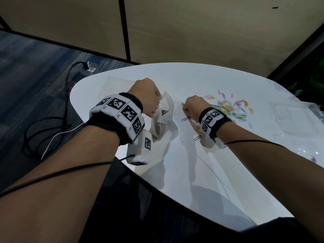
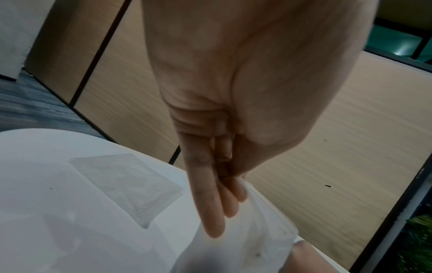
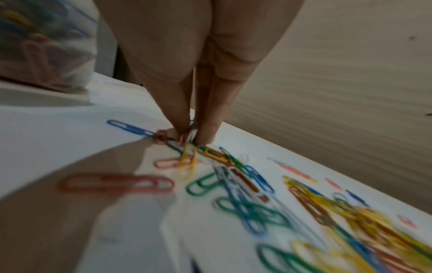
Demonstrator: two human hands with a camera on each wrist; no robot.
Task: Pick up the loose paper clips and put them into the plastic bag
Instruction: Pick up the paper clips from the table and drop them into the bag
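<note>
My left hand holds a clear plastic bag upright by its rim, just above the white table. In the left wrist view its fingers pinch the bag's edge. Some clips show inside the bag. My right hand is down on the table right of the bag, thumb and forefinger pinching a few paper clips at the near end of the coloured pile. A blue clip, a red clip and a dark clip lie apart from the pile.
A second flat clear bag lies at the table's far left. Crumpled clear plastic covers the right side. The table's curved edge runs close to me. Black and white cables lie on the carpet to the left.
</note>
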